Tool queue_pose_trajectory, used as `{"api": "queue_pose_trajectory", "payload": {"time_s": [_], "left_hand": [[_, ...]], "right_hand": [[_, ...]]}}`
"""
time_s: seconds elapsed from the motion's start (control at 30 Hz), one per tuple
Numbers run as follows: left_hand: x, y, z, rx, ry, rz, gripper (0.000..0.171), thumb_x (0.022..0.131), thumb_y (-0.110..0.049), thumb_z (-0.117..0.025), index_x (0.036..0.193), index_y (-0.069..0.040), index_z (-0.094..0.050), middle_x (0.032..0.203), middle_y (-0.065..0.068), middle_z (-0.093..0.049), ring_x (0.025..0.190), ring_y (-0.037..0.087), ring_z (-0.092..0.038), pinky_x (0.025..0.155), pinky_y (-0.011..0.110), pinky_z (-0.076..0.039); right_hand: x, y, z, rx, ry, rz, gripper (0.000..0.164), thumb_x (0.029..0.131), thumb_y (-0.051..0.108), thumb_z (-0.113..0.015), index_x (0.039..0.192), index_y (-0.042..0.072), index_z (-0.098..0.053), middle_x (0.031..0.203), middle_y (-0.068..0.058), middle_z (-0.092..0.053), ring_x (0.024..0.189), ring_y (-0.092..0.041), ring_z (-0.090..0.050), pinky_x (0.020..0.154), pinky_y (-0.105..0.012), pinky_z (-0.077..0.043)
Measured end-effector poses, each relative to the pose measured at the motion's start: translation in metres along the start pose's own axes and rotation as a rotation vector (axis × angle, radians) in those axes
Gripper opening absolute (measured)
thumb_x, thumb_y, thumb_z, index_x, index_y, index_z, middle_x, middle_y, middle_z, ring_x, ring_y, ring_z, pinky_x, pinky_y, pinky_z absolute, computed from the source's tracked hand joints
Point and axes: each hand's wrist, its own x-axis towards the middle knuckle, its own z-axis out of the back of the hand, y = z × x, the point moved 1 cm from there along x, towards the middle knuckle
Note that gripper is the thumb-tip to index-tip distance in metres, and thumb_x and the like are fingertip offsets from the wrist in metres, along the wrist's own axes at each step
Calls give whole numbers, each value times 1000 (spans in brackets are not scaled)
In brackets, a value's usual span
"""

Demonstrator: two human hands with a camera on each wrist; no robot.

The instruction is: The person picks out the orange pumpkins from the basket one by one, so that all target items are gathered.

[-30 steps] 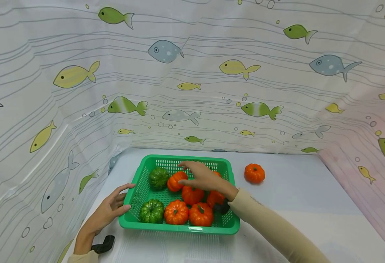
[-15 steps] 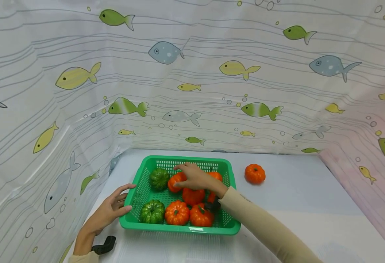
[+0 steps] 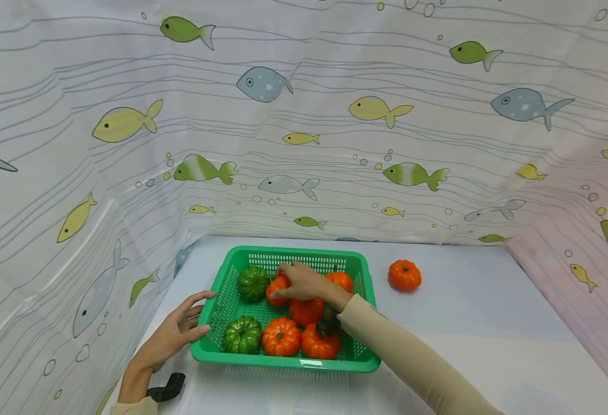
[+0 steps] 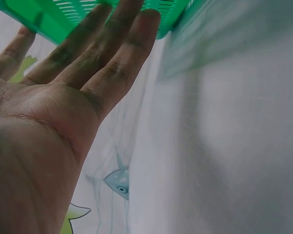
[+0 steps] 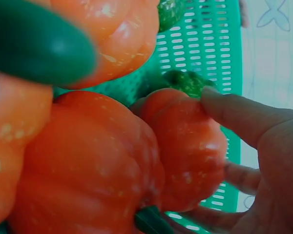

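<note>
My right hand (image 3: 304, 283) reaches into a green plastic basket (image 3: 283, 363). Its thumb and fingers curl round a small orange pumpkin (image 3: 278, 290), thumb on one side and fingers on the other in the right wrist view, where the pumpkin (image 5: 183, 148) leans beside a larger orange one (image 5: 88, 165). At the basket's left wall is my left hand (image 3: 171, 334), its thumb and fingers spread along the rim. From the left wrist, the left hand (image 4: 78, 73) shows nearly straight fingers against the basket's slotted side, with nothing gripped.
Two green pumpkins, one at the back (image 3: 252, 282) and one in front (image 3: 242, 335), sit in the basket with several orange ones. Another orange pumpkin (image 3: 404, 275) stands on the white table (image 3: 469, 323) right of the basket. A fish-patterned curtain (image 3: 304, 115) rises behind and at both sides.
My right hand has moved left and down onto the small orange pumpkin, and its fingers have closed round it. The left hand stays at the basket's rim.
</note>
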Motion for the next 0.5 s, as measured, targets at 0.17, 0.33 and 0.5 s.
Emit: {"api": "queue_pose_trajectory", "payload": {"time_s": [0.17, 0.33, 0.5], "left_hand": [[1, 0, -1, -6, 11, -14, 63, 104, -7, -58, 160, -21, -34, 167, 21, -18, 146, 55, -25, 102, 65, -45], [0, 2, 0, -2, 30, -49, 63, 105, -4, -56, 161, -17, -31, 165, 26, -17, 144, 60, -24, 99, 56, -50], [-1, 2, 0, -6, 22, -44, 63, 104, -4, -57, 161, -18, -33, 164, 25, -21, 143, 58, -27, 97, 41, -53]], "right_hand": [[0, -2, -1, 40, -7, 47, 46, 94, 39, -77, 125, 12, -57, 101, -1, -57, 81, -17, -51, 69, -32, -45], [0, -3, 1, 36, -33, 34, 55, 91, 42, -80, 131, 11, -59, 120, -8, -56, 96, -18, -54, 77, -33, -50], [-3, -3, 4, 74, -76, 15, 65, 90, 40, -79, 144, 10, -58, 136, -16, -49, 101, -21, -57, 76, -33, -54]]}}
